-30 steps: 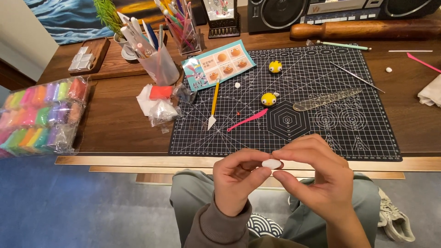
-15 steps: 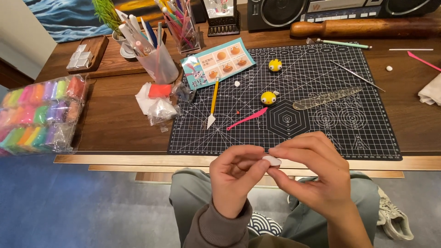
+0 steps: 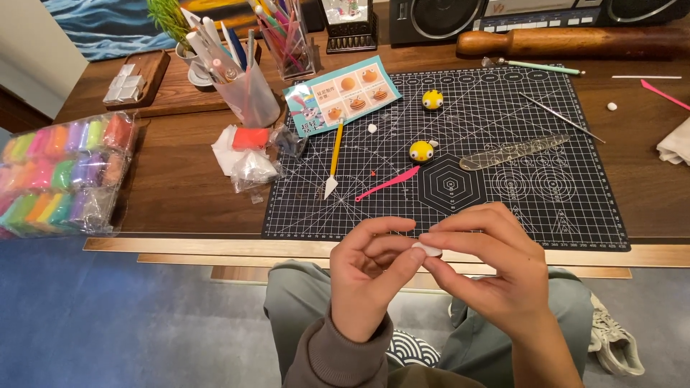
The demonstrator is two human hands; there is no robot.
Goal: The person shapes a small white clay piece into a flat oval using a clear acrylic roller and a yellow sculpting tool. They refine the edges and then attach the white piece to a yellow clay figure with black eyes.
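Barely anything shifted: both hands stayed low over my lap, left hand [image 3: 370,276] and right hand [image 3: 496,269] pinching the white clay piece [image 3: 430,249] between fingertips (flattening it, I reckoned), clear of the cutting mat [image 3: 503,208] on the desk [image 3: 180,187].

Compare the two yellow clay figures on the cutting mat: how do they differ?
The far yellow figure sits near the mat's top edge beside the instruction card; the near yellow figure sits mid-mat by the pink tool. The near one looks slightly larger. Both are round, yellow with dark and white details, and lie untouched on the black cutting mat.
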